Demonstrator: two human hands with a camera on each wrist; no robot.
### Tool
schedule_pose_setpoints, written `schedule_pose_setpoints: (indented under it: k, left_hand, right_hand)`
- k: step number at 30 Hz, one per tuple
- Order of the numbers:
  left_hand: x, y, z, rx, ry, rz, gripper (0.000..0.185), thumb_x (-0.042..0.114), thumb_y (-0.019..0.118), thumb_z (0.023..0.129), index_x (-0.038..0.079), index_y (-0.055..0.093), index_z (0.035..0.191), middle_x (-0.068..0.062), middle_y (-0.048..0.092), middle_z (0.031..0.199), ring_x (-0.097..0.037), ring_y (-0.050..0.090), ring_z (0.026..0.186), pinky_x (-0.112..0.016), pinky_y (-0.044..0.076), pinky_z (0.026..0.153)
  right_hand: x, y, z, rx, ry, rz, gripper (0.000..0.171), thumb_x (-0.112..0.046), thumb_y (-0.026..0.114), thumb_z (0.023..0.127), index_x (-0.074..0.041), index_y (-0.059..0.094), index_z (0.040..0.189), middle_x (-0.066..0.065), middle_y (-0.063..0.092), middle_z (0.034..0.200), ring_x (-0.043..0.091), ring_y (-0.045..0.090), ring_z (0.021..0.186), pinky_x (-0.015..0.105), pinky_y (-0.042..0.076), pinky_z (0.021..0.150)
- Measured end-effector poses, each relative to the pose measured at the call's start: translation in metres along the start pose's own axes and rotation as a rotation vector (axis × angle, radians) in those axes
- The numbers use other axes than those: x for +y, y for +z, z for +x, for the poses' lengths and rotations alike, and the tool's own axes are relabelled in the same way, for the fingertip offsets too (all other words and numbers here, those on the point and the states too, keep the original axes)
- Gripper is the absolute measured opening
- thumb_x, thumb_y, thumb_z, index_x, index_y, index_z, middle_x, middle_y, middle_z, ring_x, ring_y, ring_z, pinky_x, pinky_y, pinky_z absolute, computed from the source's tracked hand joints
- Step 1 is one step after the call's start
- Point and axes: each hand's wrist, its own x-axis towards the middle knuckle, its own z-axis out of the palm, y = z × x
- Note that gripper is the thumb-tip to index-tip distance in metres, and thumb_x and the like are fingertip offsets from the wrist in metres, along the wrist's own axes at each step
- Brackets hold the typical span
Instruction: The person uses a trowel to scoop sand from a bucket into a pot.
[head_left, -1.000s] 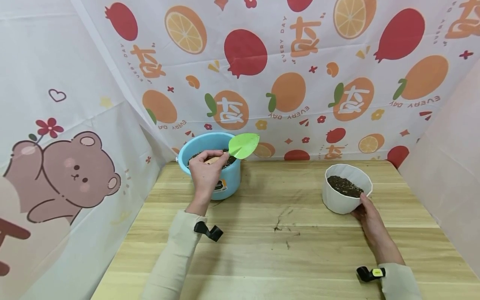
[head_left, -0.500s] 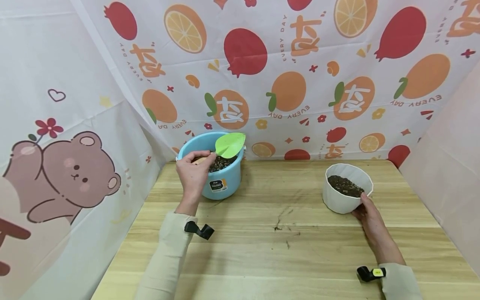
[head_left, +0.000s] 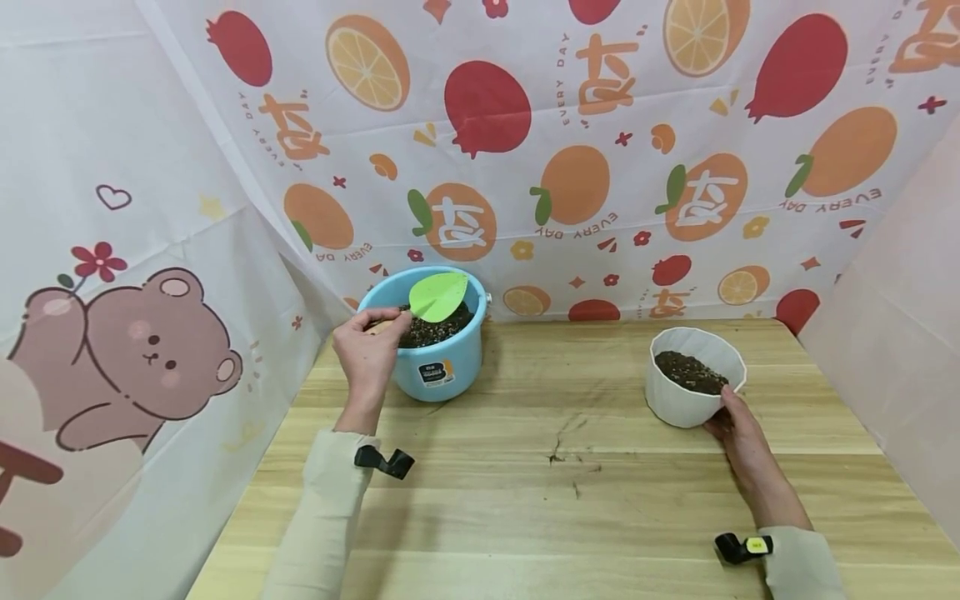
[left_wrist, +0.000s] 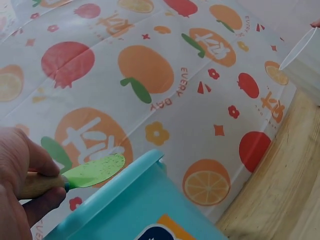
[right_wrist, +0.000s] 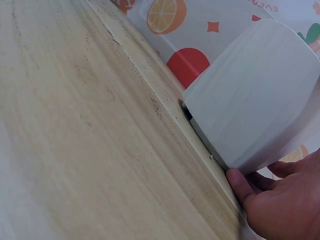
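My left hand grips the wooden handle of a small green trowel, its leaf-shaped blade over the light blue bucket. Dark soil lies inside the bucket. In the left wrist view the trowel blade is just above the bucket's rim, with thumb and fingers round the handle. On the right, my right hand holds a white faceted flower pot low at its near side, thumb up along the wall. The pot contains dark soil. In the right wrist view the fingers touch the pot near its base.
A wooden table carries everything. Soil crumbs are scattered between bucket and pot. A fruit-print cloth hangs behind the table, and a bear-print cloth hangs at the left.
My left hand has moved left with the trowel, bringing the blade from past the bucket's right rim to above its soil. The right hand and pot have stayed in place.
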Motion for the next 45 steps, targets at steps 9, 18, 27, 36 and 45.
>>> schedule_pose_setpoints:
  k: [9, 18, 27, 36, 45]
  left_hand:
    - [-0.006, -0.007, 0.002, 0.014, -0.016, 0.057, 0.015, 0.018, 0.087, 0.076, 0.009, 0.080, 0.086, 0.015, 0.065, 0.066, 0.000, 0.048, 0.049, -0.019, 0.040, 0.045]
    - [-0.009, -0.010, 0.007, -0.014, -0.046, 0.149, 0.013, 0.019, 0.083, 0.078, 0.011, 0.079, 0.087, 0.019, 0.060, 0.057, -0.001, 0.043, 0.042, -0.021, 0.038, 0.042]
    - [-0.007, -0.007, 0.005, -0.013, 0.042, 0.255, 0.011, 0.015, 0.080, 0.078, 0.010, 0.079, 0.088, -0.004, 0.074, 0.073, -0.004, 0.050, 0.045, -0.022, 0.040, 0.044]
    - [-0.008, 0.000, -0.005, -0.091, 0.286, 0.315, 0.010, 0.009, 0.076, 0.086, 0.004, 0.076, 0.094, -0.014, 0.079, 0.091, -0.031, 0.076, 0.084, -0.039, 0.056, 0.078]
    - [-0.011, 0.002, -0.010, -0.131, 0.313, 0.290, 0.008, 0.009, 0.072, 0.091, 0.003, 0.075, 0.094, -0.013, 0.079, 0.089, -0.026, 0.078, 0.079, -0.011, 0.050, 0.058]
  right_hand:
    - [-0.001, 0.000, -0.001, 0.001, 0.010, -0.013, 0.028, -0.045, 0.031, 0.109, -0.028, 0.046, 0.126, -0.022, 0.055, 0.108, -0.004, 0.050, 0.096, 0.017, 0.046, 0.086]
    - [0.001, 0.000, -0.001, 0.003, -0.002, 0.003, 0.025, -0.043, 0.032, 0.110, -0.031, 0.049, 0.123, -0.023, 0.057, 0.108, -0.005, 0.052, 0.096, 0.017, 0.047, 0.086]
    - [0.000, 0.000, -0.001, -0.005, -0.007, -0.003, 0.026, -0.044, 0.032, 0.110, -0.031, 0.048, 0.126, -0.024, 0.057, 0.110, -0.005, 0.053, 0.097, 0.017, 0.047, 0.087]
    - [-0.001, 0.000, -0.001, 0.007, 0.033, -0.044, 0.030, -0.048, 0.030, 0.109, -0.031, 0.043, 0.129, -0.022, 0.051, 0.113, -0.002, 0.048, 0.100, 0.016, 0.045, 0.087]
    - [-0.001, 0.001, -0.002, 0.012, 0.020, -0.011, 0.026, -0.046, 0.032, 0.109, -0.031, 0.047, 0.124, -0.022, 0.055, 0.108, -0.003, 0.050, 0.096, 0.017, 0.046, 0.086]
